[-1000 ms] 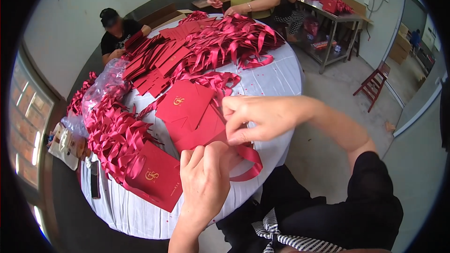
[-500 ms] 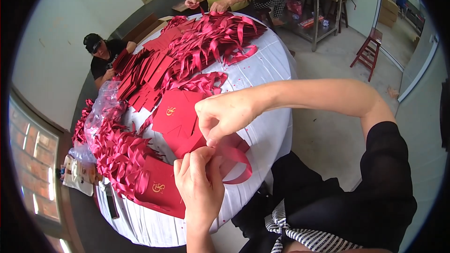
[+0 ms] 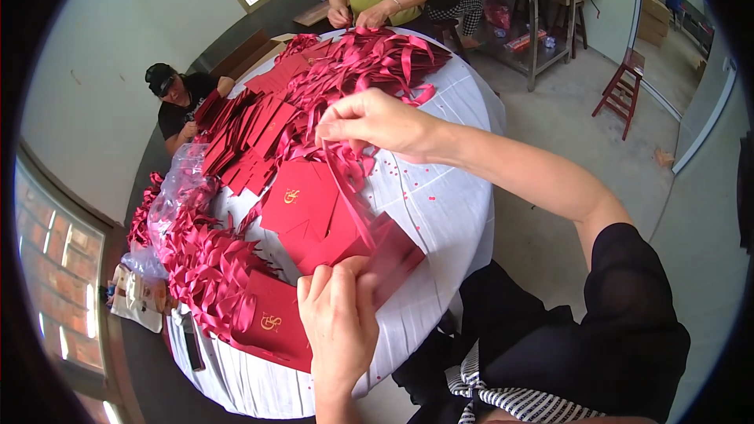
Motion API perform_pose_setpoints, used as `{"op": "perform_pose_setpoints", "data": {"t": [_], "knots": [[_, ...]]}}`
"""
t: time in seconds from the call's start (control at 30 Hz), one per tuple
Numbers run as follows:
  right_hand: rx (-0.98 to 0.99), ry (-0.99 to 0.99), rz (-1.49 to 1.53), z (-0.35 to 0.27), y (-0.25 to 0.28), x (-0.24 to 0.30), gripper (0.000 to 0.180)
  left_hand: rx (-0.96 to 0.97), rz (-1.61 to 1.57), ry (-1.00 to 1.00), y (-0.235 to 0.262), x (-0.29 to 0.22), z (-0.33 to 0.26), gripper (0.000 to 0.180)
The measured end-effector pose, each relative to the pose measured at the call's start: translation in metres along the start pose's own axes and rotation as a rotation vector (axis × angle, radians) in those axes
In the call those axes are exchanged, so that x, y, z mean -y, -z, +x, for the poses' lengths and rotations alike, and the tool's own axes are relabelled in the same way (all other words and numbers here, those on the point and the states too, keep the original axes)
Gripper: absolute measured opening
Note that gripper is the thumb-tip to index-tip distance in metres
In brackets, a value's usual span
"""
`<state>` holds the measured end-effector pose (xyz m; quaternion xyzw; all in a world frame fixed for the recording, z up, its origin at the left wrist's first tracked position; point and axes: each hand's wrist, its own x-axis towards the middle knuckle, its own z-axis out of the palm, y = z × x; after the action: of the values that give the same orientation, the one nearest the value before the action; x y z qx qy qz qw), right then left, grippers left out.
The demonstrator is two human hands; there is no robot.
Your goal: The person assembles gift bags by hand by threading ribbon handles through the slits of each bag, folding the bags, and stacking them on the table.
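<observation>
My right hand (image 3: 381,124) is raised over the table, its fingers pinching the upper end of a red satin ribbon (image 3: 349,198). The ribbon runs down toward my left hand (image 3: 339,320), whose fingers are closed at the edge of a dark red card piece (image 3: 399,251). What exactly lies between the left fingers is partly hidden. Beyond the left hand rests a stack of red cards (image 3: 302,200) with a gold emblem. Left of it, another red card (image 3: 276,318) lies beside a heap of ribboned pieces (image 3: 206,255).
The round table wears a white cloth (image 3: 459,188). Piles of red cards (image 3: 251,126) and ribbons (image 3: 377,63) cover its far side, where two people work. A clear plastic bag (image 3: 179,180) lies at the left, a phone (image 3: 192,349) near the edge. A wooden stool (image 3: 620,94) stands right.
My right hand has moved up and away from my left hand, drawing the looped ribbon out into a long strip. The left hand stays nearly in place.
</observation>
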<state>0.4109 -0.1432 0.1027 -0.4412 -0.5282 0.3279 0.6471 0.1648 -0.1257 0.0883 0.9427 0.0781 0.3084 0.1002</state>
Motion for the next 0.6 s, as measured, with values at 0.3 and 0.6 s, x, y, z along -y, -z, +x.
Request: {"op": "perform_pose_setpoints", "data": {"t": [0.3,0.6], "knots": [[0.529,-0.121,-0.02,-0.045,-0.016,-0.007,0.026,-0.012,0.051,-0.008,-0.005,0.001,0.003,0.015],[0.165,0.051,-0.005,-0.054,-0.041,-0.023,0.007,-0.042,0.071,-0.016,-0.009,0.0,0.0,0.009]]}}
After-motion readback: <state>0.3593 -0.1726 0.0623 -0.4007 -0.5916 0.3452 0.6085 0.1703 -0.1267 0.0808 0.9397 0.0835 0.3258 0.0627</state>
